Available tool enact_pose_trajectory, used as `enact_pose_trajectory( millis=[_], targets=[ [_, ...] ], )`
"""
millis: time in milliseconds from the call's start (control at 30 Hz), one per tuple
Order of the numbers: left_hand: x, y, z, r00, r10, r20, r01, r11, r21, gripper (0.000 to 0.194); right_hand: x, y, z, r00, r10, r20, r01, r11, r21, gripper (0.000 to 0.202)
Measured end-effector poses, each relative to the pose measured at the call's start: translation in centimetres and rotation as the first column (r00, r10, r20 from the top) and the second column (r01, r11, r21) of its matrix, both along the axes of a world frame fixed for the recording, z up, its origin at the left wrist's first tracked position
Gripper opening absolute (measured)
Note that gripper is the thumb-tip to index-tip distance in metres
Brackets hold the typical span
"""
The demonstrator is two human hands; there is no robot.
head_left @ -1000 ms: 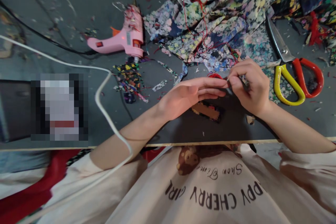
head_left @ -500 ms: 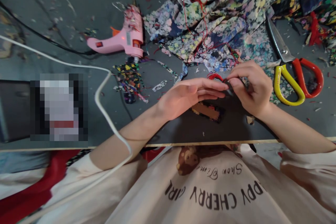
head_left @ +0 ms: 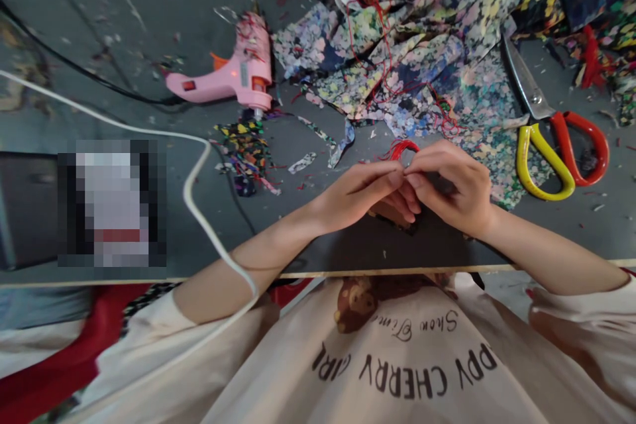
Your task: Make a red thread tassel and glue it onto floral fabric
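A small bundle of red thread [head_left: 406, 146] curves up from behind my fingertips, near the table's front edge. My left hand [head_left: 355, 193] is closed, thumb against forefinger, pinching at one end of the thread. Opposite it, my right hand [head_left: 452, 187] also pinches with thumb and forefinger where the thread curves down. The tips of both hands meet, so the exact spot they hold is hidden. Beneath my hands lies a small brown piece with a dark patterned edge [head_left: 395, 215], mostly covered by my fingers.
A pink glue gun [head_left: 233, 76] lies at the left with a black cord. Floral fabric [head_left: 397, 59] is heaped at the back. Scissors [head_left: 539, 106] with yellow and red handles lie at the right. A white cable [head_left: 191, 179] crosses my left forearm. Scraps [head_left: 243, 152] litter the table.
My right hand has moved left and slightly down to meet the left. The left fingers, outstretched before, have now bent into a pinch at the red thread.
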State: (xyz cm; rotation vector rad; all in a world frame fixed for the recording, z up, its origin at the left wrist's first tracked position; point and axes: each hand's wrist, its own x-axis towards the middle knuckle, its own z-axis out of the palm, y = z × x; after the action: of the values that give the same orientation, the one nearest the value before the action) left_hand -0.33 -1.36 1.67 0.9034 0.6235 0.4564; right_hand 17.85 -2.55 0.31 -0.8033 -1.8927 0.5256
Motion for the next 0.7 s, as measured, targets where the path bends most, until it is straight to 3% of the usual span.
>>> enact_pose_trajectory(
  millis=[200,467,700],
  targets=[
    [0.02,-0.09,0.00,0.999,0.004,-0.050,-0.006,0.999,-0.046,0.043,-0.05,0.04,0.10,1.000,0.003,-0.007,-0.003,1.000,-0.001,0.005],
    [-0.04,0.02,0.16,0.998,-0.026,-0.059,0.026,1.000,-0.007,0.040,0.12,0.15,0.32,0.998,0.056,0.019,-0.054,0.995,-0.085,0.008],
    [0.00,-0.07,0.22,0.997,-0.037,-0.066,0.035,0.999,-0.039,0.041,0.18,0.27,0.39,1.000,0.024,0.001,-0.024,0.996,-0.086,0.010]
  ],
)
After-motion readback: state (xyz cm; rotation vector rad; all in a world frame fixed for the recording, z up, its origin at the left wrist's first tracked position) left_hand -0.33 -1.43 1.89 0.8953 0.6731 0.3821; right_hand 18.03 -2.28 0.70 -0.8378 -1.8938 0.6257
